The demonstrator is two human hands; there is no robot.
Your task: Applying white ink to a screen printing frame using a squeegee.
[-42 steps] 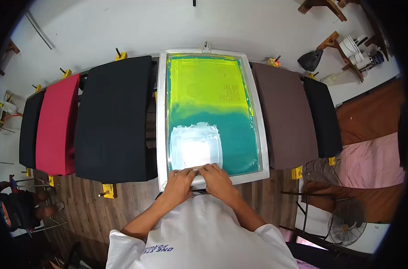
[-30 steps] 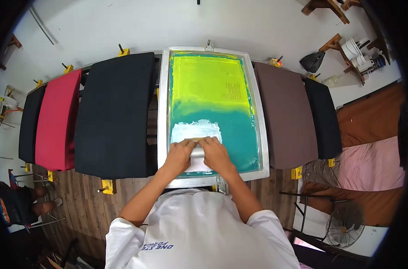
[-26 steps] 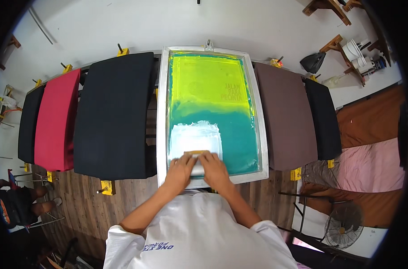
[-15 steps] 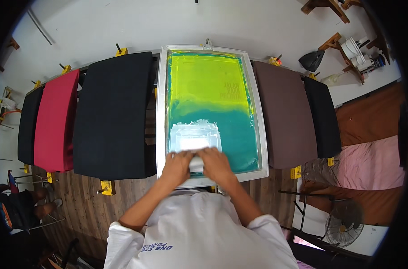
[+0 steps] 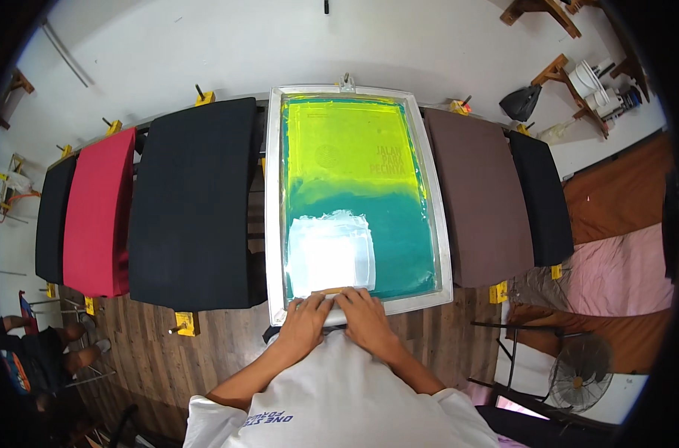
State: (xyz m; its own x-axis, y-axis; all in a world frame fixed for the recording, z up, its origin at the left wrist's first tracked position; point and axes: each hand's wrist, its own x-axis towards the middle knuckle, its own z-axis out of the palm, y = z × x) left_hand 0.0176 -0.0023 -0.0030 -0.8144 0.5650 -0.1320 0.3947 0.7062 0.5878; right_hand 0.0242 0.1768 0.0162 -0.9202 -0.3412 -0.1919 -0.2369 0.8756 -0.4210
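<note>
An aluminium-framed printing screen [image 5: 441, 224] lies centred before me, yellow-green across its far half and teal across the near half. A patch of white ink [image 5: 329, 250] covers its lower left. My left hand [image 5: 302, 322] and my right hand [image 5: 365, 321] are closed side by side on a squeegee with a tan top edge [image 5: 332, 291], held at the screen's near edge. Much of the squeegee is hidden by my fingers.
Cloth-covered boards flank the screen: black [image 5: 190, 205], pink [image 5: 93, 213], maroon-grey [image 5: 481, 198] and further black ones, with yellow clamps [image 5: 186, 323]. A seated person [image 5: 37, 358] is at far left. A fan [image 5: 578, 377] stands lower right, below hanging fabric [image 5: 615, 261].
My hands and the squeegee have gone up over the white ink and come back down to the screen's near edge, now lower than half a second ago.
</note>
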